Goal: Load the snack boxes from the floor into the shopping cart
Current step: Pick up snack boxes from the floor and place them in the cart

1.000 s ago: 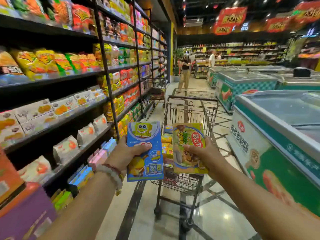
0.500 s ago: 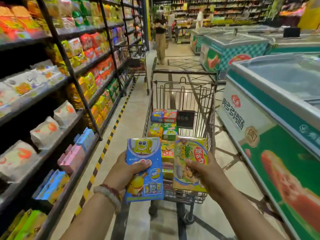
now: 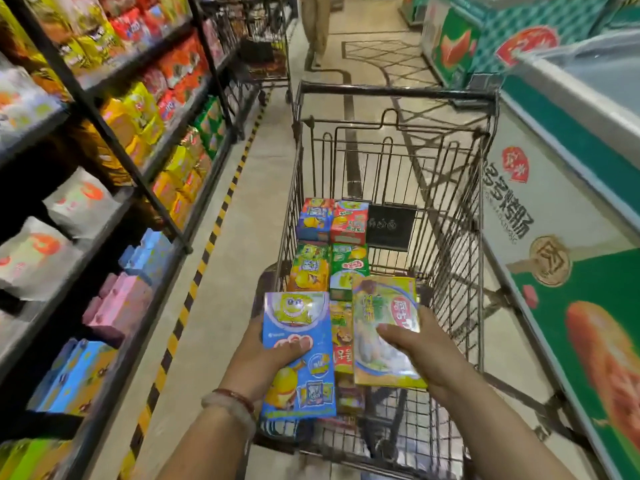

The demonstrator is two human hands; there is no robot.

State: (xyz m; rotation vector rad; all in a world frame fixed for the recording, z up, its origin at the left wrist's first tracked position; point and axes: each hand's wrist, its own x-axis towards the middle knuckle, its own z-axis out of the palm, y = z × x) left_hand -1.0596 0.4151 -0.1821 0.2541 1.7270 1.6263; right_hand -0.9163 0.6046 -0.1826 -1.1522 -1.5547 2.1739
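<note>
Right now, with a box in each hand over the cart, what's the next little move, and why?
Probably lower both boxes into the cart and let go. The left hand grips the blue box and the right hand grips the yellow box, both already above the basket. Other boxes fill its left side, so the bare wire floor on the right looks like the easiest spot.

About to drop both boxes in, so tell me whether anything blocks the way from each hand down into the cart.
Nothing visible blocks the drop. The left hand holds the blue box and the right hand holds the yellow-green box over the near end of the shopping cart. Boxes already stacked along its left side lie below; the right side looks free.
</note>
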